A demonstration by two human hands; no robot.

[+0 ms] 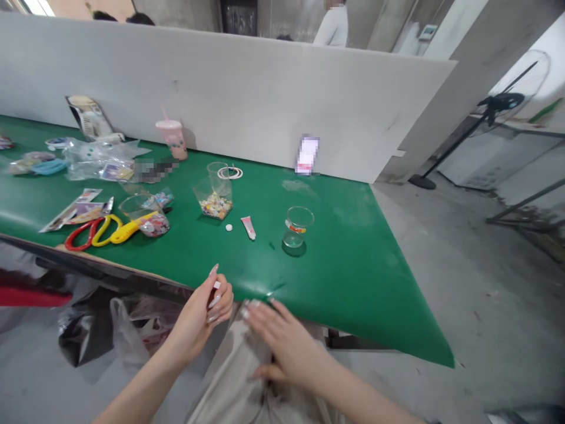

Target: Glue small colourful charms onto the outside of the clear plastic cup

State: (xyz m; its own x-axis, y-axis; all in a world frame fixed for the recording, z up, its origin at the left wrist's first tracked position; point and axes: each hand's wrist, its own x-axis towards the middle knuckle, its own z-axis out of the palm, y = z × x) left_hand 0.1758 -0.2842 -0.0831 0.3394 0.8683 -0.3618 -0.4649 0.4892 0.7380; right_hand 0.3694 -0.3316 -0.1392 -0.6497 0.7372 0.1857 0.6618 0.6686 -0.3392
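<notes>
My left hand (216,301) is closed at the table's front edge, with a small white square piece (216,285) showing between thumb and fingers. Palm down over the lap, my right hand (285,338) lies with fingers stretched and holds nothing; it is slightly blurred. Beyond them on the green table (353,277) lie a small pink-and-white tube (248,227) and a round white piece (228,227). A clear cup (300,218) with an orange-red band stands to the right. Farther left, a clear square cup (215,203) holds many small coloured pieces.
Red-handled scissors (82,235), a yellow-handled tool (128,229) and another clear cup (155,224) sit at left. Behind are plastic bags (99,159), a pink drink cup (172,139) and white rings (230,173). A phone (308,154) leans on the white partition (247,100).
</notes>
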